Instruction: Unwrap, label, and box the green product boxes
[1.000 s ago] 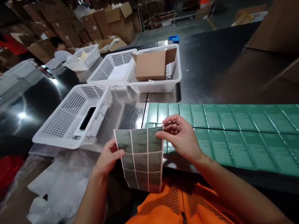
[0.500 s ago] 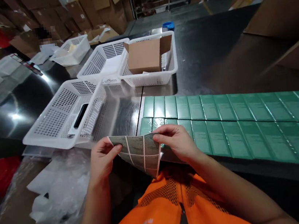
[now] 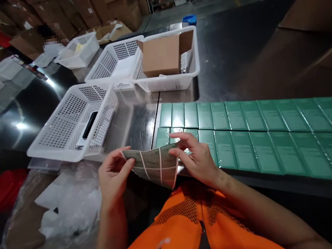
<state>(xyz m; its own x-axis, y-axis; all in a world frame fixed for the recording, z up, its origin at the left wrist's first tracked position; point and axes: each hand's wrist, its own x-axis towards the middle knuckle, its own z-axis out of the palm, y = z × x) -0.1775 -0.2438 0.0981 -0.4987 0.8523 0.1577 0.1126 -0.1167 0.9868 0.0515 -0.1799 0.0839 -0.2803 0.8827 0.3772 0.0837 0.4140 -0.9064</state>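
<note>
Pinching a curled grey-green sheet of rectangular labels (image 3: pixel 156 167) over the bench's near edge, left hand (image 3: pixel 113 179) and right hand (image 3: pixel 195 159) each grip one side, beside rows of flat green boxes (image 3: pixel 256 137).

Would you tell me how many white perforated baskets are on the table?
4: nearest basket before the left hand; two side by side behind, and; one far left. More may be hidden.

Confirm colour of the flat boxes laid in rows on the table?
Green, glossy flat boxes; head view, only one.
</note>
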